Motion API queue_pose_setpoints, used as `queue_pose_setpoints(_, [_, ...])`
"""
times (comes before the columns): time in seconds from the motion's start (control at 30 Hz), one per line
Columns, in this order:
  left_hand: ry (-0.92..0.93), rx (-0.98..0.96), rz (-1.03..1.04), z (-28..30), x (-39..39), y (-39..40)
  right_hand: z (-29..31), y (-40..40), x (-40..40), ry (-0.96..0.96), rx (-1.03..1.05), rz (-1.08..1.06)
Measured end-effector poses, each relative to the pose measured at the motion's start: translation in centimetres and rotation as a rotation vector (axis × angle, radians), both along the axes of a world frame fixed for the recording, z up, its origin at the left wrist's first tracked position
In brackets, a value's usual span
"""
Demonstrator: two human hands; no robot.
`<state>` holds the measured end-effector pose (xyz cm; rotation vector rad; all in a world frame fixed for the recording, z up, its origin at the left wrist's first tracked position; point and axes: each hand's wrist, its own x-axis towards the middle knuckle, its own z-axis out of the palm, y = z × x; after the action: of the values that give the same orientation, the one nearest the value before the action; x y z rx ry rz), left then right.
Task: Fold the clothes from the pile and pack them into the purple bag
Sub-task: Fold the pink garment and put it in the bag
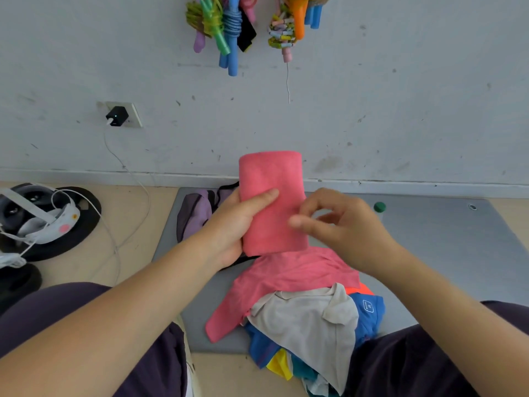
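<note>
Pile (300, 319) sits nearest me; my left hand (237, 224) grips the folded pink cloth (272, 202) upright. Purple bag (197, 213) lies just left of it, right hand (340, 224) loosely curled, empty.

A grey mat (446, 247) is spread over the beige floor (131, 224). On it are seen the clothes pile (303, 316), the purple bag (197, 213), and what may be a green-capped bottle (380, 207).

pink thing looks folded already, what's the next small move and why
Probably carry the folded pink cloth over to the purple bag and slip it in. The left hand already grips it as a compact bundle, the right hand hovers beside it, and the bag lies just left on the grey mat.
</note>
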<state>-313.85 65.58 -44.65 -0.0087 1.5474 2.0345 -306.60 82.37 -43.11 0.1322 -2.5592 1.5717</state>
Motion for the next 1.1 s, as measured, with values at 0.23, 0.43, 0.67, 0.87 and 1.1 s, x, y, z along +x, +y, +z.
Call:
queue_pose_setpoints(0.23, [0.163,0.022,-0.053,-0.4,0.9,0.3,-0.2,0.8,-0.8,-0.24,-0.279,-0.172])
queue_pose_setpoints(0.43, [0.173,0.041,-0.051,-0.6,1.0,0.4,0.1,1.1,-0.4,-0.306,-0.344,-0.109])
queue_pose_setpoints(0.67, [0.084,0.171,-0.126,1.1,1.3,-0.2,-0.3,0.4,-0.6,-0.251,-0.346,-0.247])
queue_pose_setpoints(0.87, [0.29,-0.02,0.076,3.7,0.4,-0.9,1.1,-1.3,-1.7,-0.357,-0.562,0.016])
queue_pose_setpoints(1.1, [0.477,-0.49,-0.091,3.6,-8.8,-5.1,-0.5,-2.8,-10.0,-0.368,-0.413,0.081])
